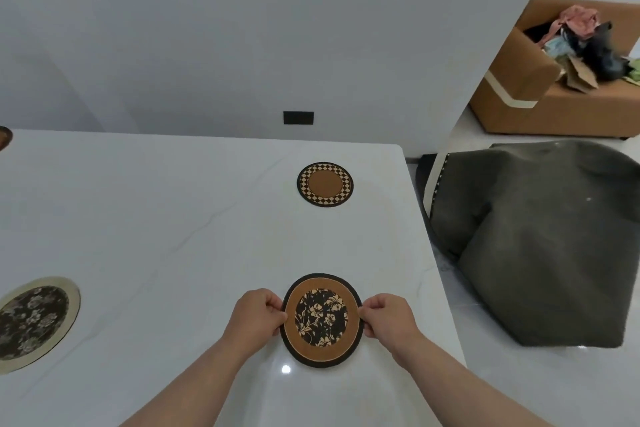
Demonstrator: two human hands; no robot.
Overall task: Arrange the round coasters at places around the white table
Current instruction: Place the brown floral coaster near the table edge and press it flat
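Head view: placing floral coaster at near desk edge, left hand and right hand pinching its rim; next, release flat.

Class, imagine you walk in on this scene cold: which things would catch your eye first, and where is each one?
First, the brown floral coaster near the table's front edge, pinched at its sides by the left hand and right hand. Next, the checkered coaster lying alone toward the far right corner of the white table. Then the dark grey cloth-covered shape beside the table on the right.
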